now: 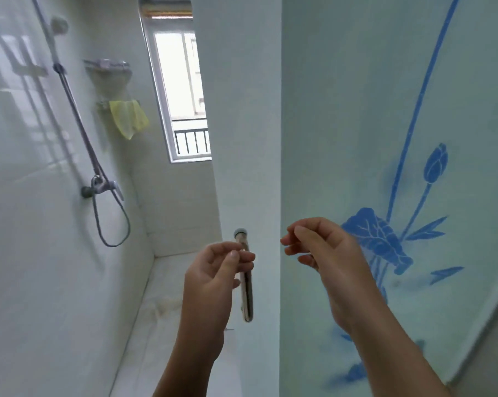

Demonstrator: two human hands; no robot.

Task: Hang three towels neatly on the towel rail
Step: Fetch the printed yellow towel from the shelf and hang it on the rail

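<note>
The chrome towel rail [247, 296] juts out from the white wall at centre and is seen almost end-on, with no towel on the part that shows. My left hand [216, 279] is raised in front of the rail, fingers loosely curled, thumb near the index fingertip. It overlaps the rail's upper part, and whether it touches the rail is unclear. My right hand [319, 247] is raised to the right of the rail, fingers loosely curled, holding nothing. A yellow cloth [129, 118] hangs from a wall rack at the back left.
A frosted panel with a blue flower print [385, 236] stands close on the right. A shower bar, tap and hose [104, 187] are fixed to the tiled left wall. A window [182, 90] is at the back. The white floor [161, 310] lies below.
</note>
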